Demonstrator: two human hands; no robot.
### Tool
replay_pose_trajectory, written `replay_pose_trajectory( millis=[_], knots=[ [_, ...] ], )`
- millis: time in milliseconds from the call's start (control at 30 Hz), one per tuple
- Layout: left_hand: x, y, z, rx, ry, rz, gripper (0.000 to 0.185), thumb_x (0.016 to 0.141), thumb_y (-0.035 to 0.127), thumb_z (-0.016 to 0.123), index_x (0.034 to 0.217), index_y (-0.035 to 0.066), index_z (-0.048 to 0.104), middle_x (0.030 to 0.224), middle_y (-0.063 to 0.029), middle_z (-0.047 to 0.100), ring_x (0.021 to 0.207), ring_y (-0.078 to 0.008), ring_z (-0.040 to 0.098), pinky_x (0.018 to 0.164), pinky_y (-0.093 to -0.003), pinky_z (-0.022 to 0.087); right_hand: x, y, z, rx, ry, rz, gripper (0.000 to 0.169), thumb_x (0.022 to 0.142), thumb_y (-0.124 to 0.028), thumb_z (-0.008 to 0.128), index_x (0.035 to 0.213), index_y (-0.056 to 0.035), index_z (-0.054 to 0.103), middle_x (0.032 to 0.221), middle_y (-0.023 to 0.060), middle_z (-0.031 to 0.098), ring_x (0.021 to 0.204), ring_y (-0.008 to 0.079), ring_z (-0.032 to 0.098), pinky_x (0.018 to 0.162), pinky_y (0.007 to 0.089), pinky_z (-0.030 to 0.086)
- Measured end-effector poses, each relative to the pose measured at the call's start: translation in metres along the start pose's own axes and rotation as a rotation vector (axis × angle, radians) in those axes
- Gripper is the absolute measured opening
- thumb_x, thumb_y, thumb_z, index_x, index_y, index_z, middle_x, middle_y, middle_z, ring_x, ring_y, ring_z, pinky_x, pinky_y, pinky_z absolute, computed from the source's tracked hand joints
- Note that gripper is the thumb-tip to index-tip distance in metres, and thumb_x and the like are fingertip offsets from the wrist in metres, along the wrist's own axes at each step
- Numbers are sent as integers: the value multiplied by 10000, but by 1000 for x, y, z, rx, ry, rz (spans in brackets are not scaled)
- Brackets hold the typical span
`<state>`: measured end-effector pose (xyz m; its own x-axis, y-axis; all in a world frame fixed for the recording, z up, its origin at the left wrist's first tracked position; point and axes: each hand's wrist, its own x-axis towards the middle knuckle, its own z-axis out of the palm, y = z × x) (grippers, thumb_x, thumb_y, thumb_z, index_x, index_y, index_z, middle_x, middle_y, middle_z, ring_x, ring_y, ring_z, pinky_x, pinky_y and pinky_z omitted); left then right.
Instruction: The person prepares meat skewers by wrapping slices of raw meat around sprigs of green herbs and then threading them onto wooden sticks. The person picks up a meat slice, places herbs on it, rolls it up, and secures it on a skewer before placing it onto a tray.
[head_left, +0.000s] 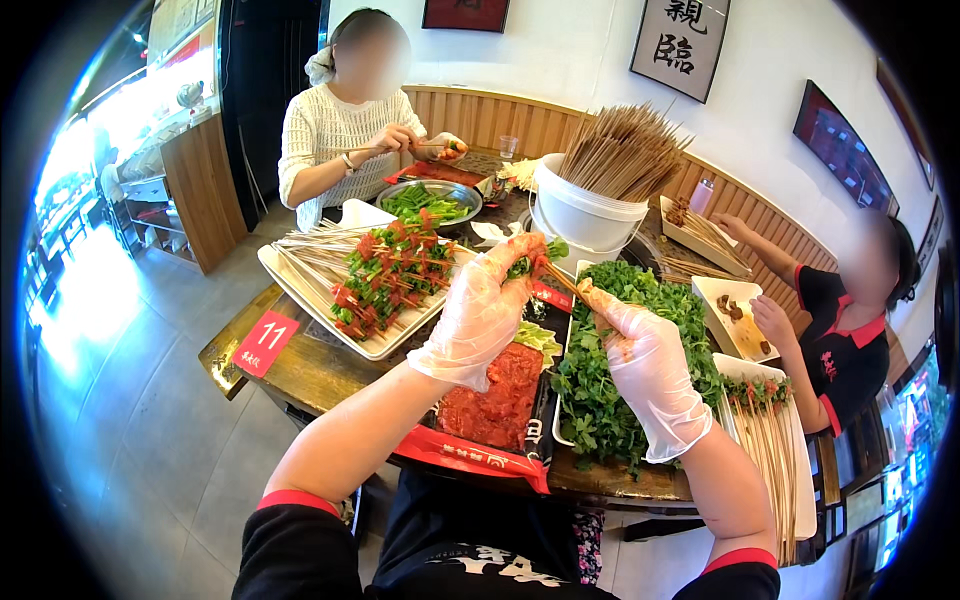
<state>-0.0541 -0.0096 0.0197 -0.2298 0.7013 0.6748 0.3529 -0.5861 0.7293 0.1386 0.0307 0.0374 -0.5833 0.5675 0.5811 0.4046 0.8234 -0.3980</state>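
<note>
My left hand (487, 300), in a clear plastic glove, pinches a roll of raw red meat around green herb (527, 264). From the right, my right hand (649, 360), gloved too, grips a thin wooden skewer (562, 280) whose far end meets the roll; whether it pierces it is hidden by the fingers. Below and between my hands lies an opened package of marinated red meat slices (491, 397). A white tray heaped with cilantro (600, 405) sits beneath my right hand. At far right, another white tray (801, 480) holds finished skewers (761, 450) of meat and herb.
Left, a white tray (379, 346) carries meat-and-green skewers (397, 262). Behind stand a steel bowl of cut greens (424, 202) and a white bucket (589, 217) of bare skewers (626, 150). Two people (349, 142) (844, 330) handle food across the table and at right.
</note>
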Motion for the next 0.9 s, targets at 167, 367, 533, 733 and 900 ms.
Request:
replay_pose_trajectory(
  millis=[167, 367, 533, 733, 900],
  knots=[
    [-1, -6, 1, 124, 38, 157, 370, 775, -101, 496, 1127, -15, 571, 1064, -138, 615, 1033, -199, 569, 924, -297, 411, -1, -1, 1, 65, 15, 15, 503, 739, 83, 483, 1185, -120, 596, 797, 167, 612, 681, 289, 602, 638, 316, 485],
    [3, -5, 4, 192, 20, 247, 408, 736, -138, 485, 1114, -17, 577, 1072, -170, 614, 1025, -249, 591, 909, -316, 434, 0, -6, -5, 42, 8, 43, 498, 738, 84, 477, 1177, -116, 603, 780, 173, 607, 652, 266, 593, 620, 311, 477],
    [10, -6, 9, 233, 22, 226, 413, 721, -134, 462, 1099, -23, 585, 1048, -180, 623, 998, -249, 602, 899, -312, 439, 7, -9, -1, 115, 24, 110, 437, 768, 70, 468, 1155, -77, 608, 836, 198, 622, 623, 242, 589, 601, 291, 467],
    [25, -3, 9, 179, -88, 97, 388, 762, -96, 481, 1140, -28, 540, 1040, -123, 619, 993, -180, 568, 909, -287, 421, 11, 8, 12, 217, 118, 103, 388, 814, 61, 477, 1156, -69, 605, 775, 176, 615, 562, 123, 496, 552, 252, 434],
    [28, 9, 13, 29, -151, -99, 325, 844, 39, 530, 1166, 1, 518, 949, -77, 614, 856, -115, 555, 790, -258, 454, 9, -1, -4, 153, 82, 215, 465, 801, 107, 485, 1211, -89, 583, 815, -26, 584, 721, 46, 494, 657, 166, 418]
  ],
)
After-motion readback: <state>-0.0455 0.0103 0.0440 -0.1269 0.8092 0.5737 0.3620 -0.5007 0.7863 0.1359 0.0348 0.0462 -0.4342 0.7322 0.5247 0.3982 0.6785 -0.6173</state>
